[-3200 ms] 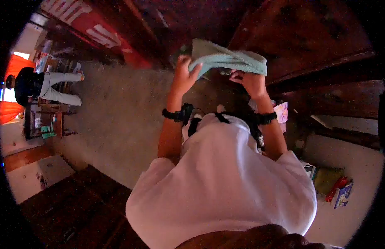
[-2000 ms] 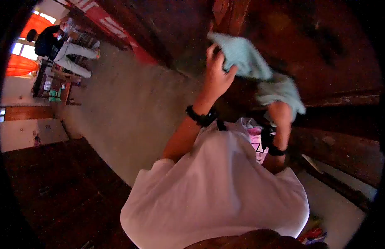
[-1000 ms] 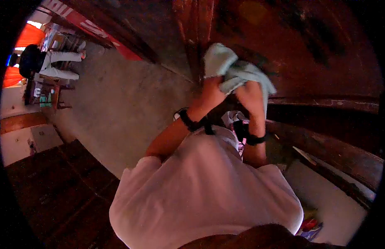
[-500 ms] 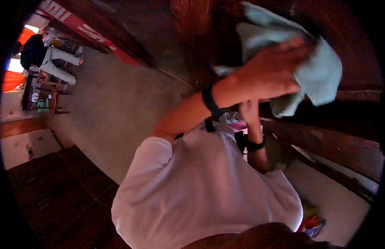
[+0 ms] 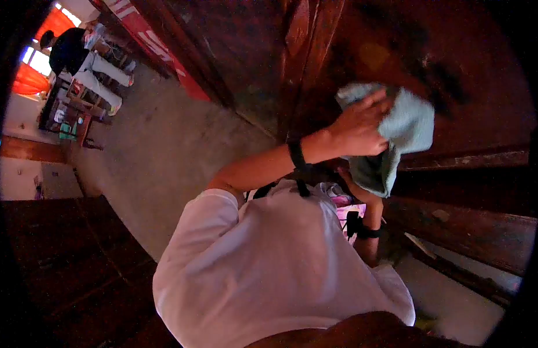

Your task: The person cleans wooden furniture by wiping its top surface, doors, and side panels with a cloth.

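A pale blue-green cloth [image 5: 411, 119] is bunched in my left hand [image 5: 362, 124], which reaches across to the right with a black band on its wrist. The cloth lies over the dark reddish-brown wooden panel [image 5: 385, 55], its lower part hanging in folds. Below it, my right hand [image 5: 356, 185] is close to the wood, partly covered by the hanging cloth and in shadow. A black band circles that wrist too. Its fingers are mostly hidden, so I cannot tell what they hold.
A wooden ledge [image 5: 466, 159] runs beneath the panel. Brown floor [image 5: 170, 139] stretches to the left. In the far left room, a person [image 5: 71, 55] in a dark top leans over a table near orange curtains [image 5: 31, 80]. A red banner [image 5: 159, 46] with white letters hangs at upper left.
My left hand has drawn the cloth left and down across the panel, and the cloth looks more bunched. My right hand sits slightly lower. The view has shifted a little.
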`<action>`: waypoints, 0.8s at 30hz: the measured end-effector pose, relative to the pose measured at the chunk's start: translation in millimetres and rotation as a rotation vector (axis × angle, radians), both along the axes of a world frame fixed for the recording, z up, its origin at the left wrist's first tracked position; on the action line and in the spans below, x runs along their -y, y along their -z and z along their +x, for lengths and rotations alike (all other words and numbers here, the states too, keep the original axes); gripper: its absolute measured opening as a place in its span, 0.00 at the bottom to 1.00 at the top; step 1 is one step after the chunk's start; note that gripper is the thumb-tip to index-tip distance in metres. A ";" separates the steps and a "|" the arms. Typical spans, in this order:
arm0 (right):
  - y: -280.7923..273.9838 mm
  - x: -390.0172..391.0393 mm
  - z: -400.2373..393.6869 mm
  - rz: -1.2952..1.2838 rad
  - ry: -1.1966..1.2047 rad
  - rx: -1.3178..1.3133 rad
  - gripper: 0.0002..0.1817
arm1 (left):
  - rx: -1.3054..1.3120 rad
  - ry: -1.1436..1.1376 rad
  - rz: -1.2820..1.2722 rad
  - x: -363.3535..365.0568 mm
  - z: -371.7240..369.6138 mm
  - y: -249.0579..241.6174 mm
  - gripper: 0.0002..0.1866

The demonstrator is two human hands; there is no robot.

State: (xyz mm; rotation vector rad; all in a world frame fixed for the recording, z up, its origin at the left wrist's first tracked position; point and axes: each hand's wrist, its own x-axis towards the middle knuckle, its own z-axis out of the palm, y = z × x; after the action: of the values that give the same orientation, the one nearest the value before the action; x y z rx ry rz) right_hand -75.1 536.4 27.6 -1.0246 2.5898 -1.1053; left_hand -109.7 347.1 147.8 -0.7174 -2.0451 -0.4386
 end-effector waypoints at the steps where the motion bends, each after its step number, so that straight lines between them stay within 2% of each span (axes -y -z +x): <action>1: -17.7 8.7 11.2 -0.046 0.039 0.072 0.16 | 0.026 0.007 0.096 7.3 18.8 -20.1 0.25; 2: -40.9 19.1 7.2 -0.042 -0.013 0.277 0.16 | -0.044 -0.152 0.082 17.4 24.6 -42.2 0.26; 3: -70.0 33.9 6.9 -0.125 -0.012 0.048 0.17 | -0.105 -0.175 0.154 25.0 18.7 -52.4 0.25; 4: -59.2 32.2 -8.3 -0.181 -0.101 0.042 0.17 | -0.182 -0.187 0.189 24.5 13.3 -40.7 0.24; 5: -37.7 26.9 -24.9 -0.244 -0.193 0.037 0.18 | -0.261 -0.199 0.217 24.6 7.1 -26.1 0.23; 6: -14.1 22.5 -35.0 -0.550 -0.095 0.607 0.17 | -0.077 -0.062 0.107 23.1 4.9 -20.8 0.24; 7: 15.3 17.8 -48.0 -0.473 -0.023 0.605 0.17 | 0.105 0.069 0.002 19.8 5.5 -15.6 0.26; 8: 45.3 12.9 -60.9 -0.394 0.046 0.608 0.17 | -0.109 -0.020 -0.082 17.2 5.6 -3.6 0.25; 9: 75.0 8.3 -73.4 -0.315 0.111 0.614 0.17 | -0.126 -0.039 -0.085 23.1 8.2 9.3 0.25; 10: 65.8 17.4 -69.6 -0.414 -0.098 0.556 0.18 | -0.025 -0.032 0.018 32.5 10.4 18.1 0.24; 11: 51.8 21.8 -73.0 -0.366 -0.168 0.321 0.18 | 0.071 -0.020 0.114 46.1 5.5 24.7 0.23; 13: -30.6 57.6 -61.3 -0.281 -0.214 -0.195 0.18 | 0.083 -0.134 0.324 78.2 12.6 24.2 0.25; 14: -53.3 70.6 -66.8 -0.247 -0.220 -0.102 0.17 | -0.002 -0.187 0.415 94.2 22.3 18.7 0.26; 15: -76.0 65.3 -100.1 -0.212 -0.232 0.000 0.16 | -0.082 -0.250 0.505 95.4 -2.3 -3.0 0.27; 16: -78.0 63.1 -96.6 -0.355 -0.252 0.031 0.14 | -0.148 -0.267 0.523 101.8 -4.4 -11.7 0.29; 17: -83.0 65.0 -100.5 -0.355 -0.259 0.041 0.14 | -0.213 -0.288 0.544 105.1 -11.3 -26.6 0.30; 19: -88.8 76.2 -108.7 -0.091 -0.242 -0.108 0.17 | -0.245 -0.378 0.522 98.8 -17.6 -57.5 0.32; 20: -68.3 80.5 -116.6 -0.229 -0.313 -0.066 0.18 | -0.212 -0.375 0.580 93.8 -22.8 -61.7 0.30; 21: -74.9 85.4 -113.4 -0.224 -0.327 -0.074 0.18 | -0.186 -0.370 0.637 90.4 -28.0 -64.6 0.28; 23: -94.5 107.7 -101.3 -0.233 -0.126 0.025 0.16 | -0.154 -0.371 0.695 92.5 -33.0 -51.7 0.27; 24: -84.6 104.4 -98.4 -0.383 -0.172 -0.098 0.15 | -0.104 -0.360 0.748 89.7 -32.6 -40.4 0.25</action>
State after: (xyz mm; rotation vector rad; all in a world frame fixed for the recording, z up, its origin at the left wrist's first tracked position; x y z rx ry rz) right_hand -173.6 432.0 112.2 -1.3810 2.3529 -1.5763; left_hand -142.3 257.5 188.1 0.0782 -1.6755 -0.8596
